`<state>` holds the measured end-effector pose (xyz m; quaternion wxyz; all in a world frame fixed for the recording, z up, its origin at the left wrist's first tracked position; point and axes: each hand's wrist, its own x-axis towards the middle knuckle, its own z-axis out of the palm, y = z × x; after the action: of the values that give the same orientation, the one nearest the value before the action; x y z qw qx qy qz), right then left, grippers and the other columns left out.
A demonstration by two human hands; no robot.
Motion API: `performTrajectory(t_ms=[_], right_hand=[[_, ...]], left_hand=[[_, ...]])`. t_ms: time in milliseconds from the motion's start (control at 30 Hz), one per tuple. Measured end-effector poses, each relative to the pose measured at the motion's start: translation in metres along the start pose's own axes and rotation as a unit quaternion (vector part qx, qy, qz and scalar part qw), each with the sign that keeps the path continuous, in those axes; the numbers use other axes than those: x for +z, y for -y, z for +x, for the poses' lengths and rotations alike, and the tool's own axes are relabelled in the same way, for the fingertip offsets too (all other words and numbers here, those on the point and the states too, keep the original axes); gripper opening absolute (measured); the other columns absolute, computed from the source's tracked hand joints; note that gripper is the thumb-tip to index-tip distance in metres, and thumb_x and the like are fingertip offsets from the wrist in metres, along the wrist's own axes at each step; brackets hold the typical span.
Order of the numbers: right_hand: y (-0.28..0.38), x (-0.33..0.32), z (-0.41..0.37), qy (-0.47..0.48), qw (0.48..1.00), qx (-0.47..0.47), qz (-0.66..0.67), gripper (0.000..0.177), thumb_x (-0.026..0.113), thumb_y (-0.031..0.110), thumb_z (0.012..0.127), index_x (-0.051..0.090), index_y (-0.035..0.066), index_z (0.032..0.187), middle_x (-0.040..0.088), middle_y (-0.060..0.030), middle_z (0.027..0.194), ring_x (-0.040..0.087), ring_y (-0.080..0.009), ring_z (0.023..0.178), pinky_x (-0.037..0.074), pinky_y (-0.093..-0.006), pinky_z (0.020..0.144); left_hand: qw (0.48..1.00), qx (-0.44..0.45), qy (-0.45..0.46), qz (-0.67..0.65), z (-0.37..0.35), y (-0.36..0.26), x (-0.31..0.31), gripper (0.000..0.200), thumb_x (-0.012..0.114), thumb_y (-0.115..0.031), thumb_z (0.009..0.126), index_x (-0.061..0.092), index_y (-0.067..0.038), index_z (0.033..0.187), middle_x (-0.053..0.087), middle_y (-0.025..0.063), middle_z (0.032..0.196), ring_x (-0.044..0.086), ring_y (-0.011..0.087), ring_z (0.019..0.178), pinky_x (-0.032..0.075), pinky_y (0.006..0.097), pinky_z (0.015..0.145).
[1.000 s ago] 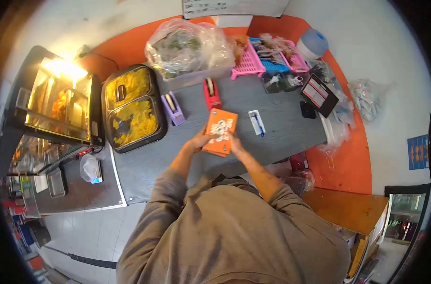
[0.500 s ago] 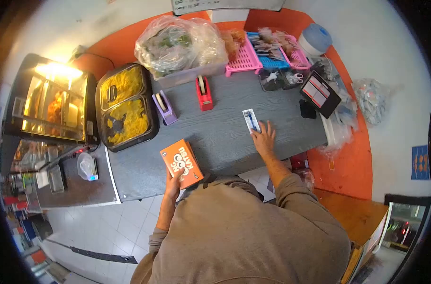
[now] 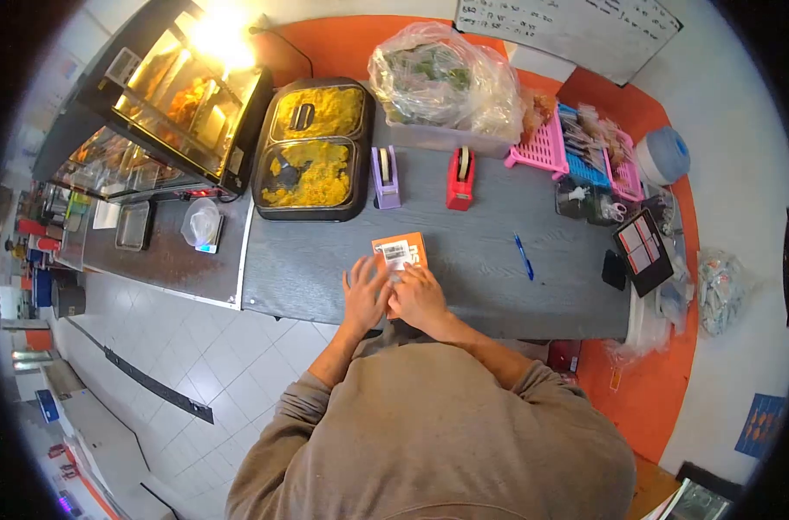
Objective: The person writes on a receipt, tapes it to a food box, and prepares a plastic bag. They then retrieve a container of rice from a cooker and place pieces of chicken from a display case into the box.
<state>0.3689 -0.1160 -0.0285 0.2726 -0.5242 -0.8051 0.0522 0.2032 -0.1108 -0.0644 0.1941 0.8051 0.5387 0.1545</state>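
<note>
An orange cardboard box [image 3: 419,251] with white lettering lies on the grey counter in front of me. On its top is a white printed paper slip [image 3: 396,251]. My left hand [image 3: 364,295] is over the box's left side, its fingers spread apart and holding nothing. My right hand [image 3: 420,299] is at the slip's lower edge, fingers bent and pressed close together against it. Both thumbs come near each other, and the hands cover the lower part of the box. To the right, a blue pen [image 3: 524,257] rests on the counter.
A purple tape dispenser [image 3: 387,182] and a red tape dispenser [image 3: 460,182] stand beyond the box. At left are a black two-part food tray [image 3: 263,195] and a lit display cabinet [image 3: 182,104]. Bagged greens [image 3: 429,74], baskets [image 3: 537,149] and a black folder [image 3: 646,251] line the back and right.
The box has gone from my left hand onto the counter. The slip has moved from under the pen to the box top, with my right hand now there. My view has turned left.
</note>
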Motion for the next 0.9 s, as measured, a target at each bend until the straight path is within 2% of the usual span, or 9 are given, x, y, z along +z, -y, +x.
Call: performTrajectory(t_ms=[67,167,233,333,400,567,633,733,900], right_hand=[[-0.018,-0.007,0.014,0.191,0.956,0.141,0.175,0.019,0.063,0.02,0.077,0.07,0.002,0.078,0.069,-0.0205,0.092,0.067,-0.0353,0.09,0.052,-0.0463,0.079],[-0.076,0.007,0.071,-0.03,0.939,0.205,0.274,0.02,0.065,0.019,0.081,0.069,0.0,0.08,0.07,-0.0179,0.082,0.069,-0.0307,0.076,0.053,-0.0407,0.07],[-0.13,0.07,0.11,-0.053,0.873,0.313,0.37,0.026,0.068,0.028,0.084,0.071,0.002,0.083,0.07,-0.0145,0.08,0.069,-0.0236,0.075,0.053,-0.0386,0.066],[-0.141,0.098,0.156,0.095,0.789,0.464,0.39,0.024,0.069,0.032,0.086,0.073,0.009,0.091,0.07,-0.0087,0.08,0.067,-0.0179,0.077,0.052,-0.0356,0.062],[-0.151,0.129,0.163,0.129,0.654,0.554,0.498,0.023,0.069,0.033,0.086,0.073,0.015,0.1,0.068,-0.0052,0.083,0.066,-0.0169,0.075,0.051,-0.0329,0.06],[-0.153,0.13,0.134,0.0,0.659,0.372,0.654,0.02,0.075,0.029,0.078,0.076,0.014,0.091,0.07,-0.0065,0.084,0.063,-0.0177,0.074,0.051,-0.0356,0.062],[-0.157,0.123,0.122,0.076,0.899,0.23,0.366,0.015,0.076,0.023,0.073,0.076,0.009,0.078,0.071,-0.0101,0.079,0.066,-0.0205,0.073,0.052,-0.0365,0.066],[-0.157,0.125,0.127,0.1,0.934,0.303,0.163,0.019,0.077,0.024,0.07,0.075,0.006,0.073,0.07,-0.0109,0.072,0.066,-0.0204,0.069,0.052,-0.036,0.068],[-0.188,0.121,0.119,0.109,0.919,0.359,0.121,0.025,0.081,0.029,0.068,0.076,0.006,0.078,0.071,-0.0105,0.072,0.065,-0.0188,0.066,0.051,-0.0361,0.067]], left_hand=[[1.0,-0.002,-0.009,0.025,-0.005,-0.004,-0.001,0.047,0.056,-0.046,0.091,0.055,-0.029,0.135,0.037,0.0035,0.15,0.027,0.0324,0.14,0.012,0.0725,0.104],[0.999,0.018,-0.007,0.042,-0.002,-0.009,-0.012,0.056,0.062,-0.048,0.085,0.052,-0.03,0.137,0.034,0.0014,0.153,0.027,0.0326,0.141,0.011,0.0721,0.105],[0.999,0.01,-0.005,0.038,-0.003,-0.01,-0.012,0.056,0.063,-0.048,0.085,0.052,-0.03,0.137,0.033,0.0009,0.154,0.027,0.0327,0.141,0.011,0.0723,0.105],[0.999,-0.002,0.001,0.036,-0.005,-0.011,-0.012,0.057,0.063,-0.048,0.085,0.05,-0.03,0.138,0.03,-0.0009,0.155,0.028,0.0328,0.14,0.011,0.0727,0.104],[1.0,-0.01,0.013,0.015,-0.006,-0.01,-0.012,0.056,0.062,-0.048,0.086,0.05,-0.031,0.139,0.032,0.0004,0.154,0.027,0.0321,0.141,0.01,0.0711,0.105],[1.0,-0.003,0.029,-0.004,-0.006,-0.004,-0.011,0.059,0.061,-0.049,0.087,0.046,-0.032,0.141,0.028,-0.0006,0.156,0.03,0.0328,0.139,0.011,0.071,0.105],[0.999,-0.004,0.028,-0.015,-0.006,0.0,-0.009,0.058,0.06,-0.05,0.087,0.046,-0.032,0.141,0.027,-0.0016,0.156,0.029,0.033,0.139,0.012,0.0713,0.105],[1.0,0.006,0.025,-0.016,-0.006,0.002,-0.009,0.058,0.06,-0.051,0.087,0.047,-0.032,0.14,0.026,-0.0021,0.157,0.028,0.0334,0.139,0.014,0.0718,0.104],[0.999,0.022,0.03,-0.015,-0.003,0.005,-0.013,0.057,0.061,-0.05,0.087,0.05,-0.03,0.139,0.03,0.0031,0.153,0.025,0.0345,0.14,0.013,0.0728,0.103]])
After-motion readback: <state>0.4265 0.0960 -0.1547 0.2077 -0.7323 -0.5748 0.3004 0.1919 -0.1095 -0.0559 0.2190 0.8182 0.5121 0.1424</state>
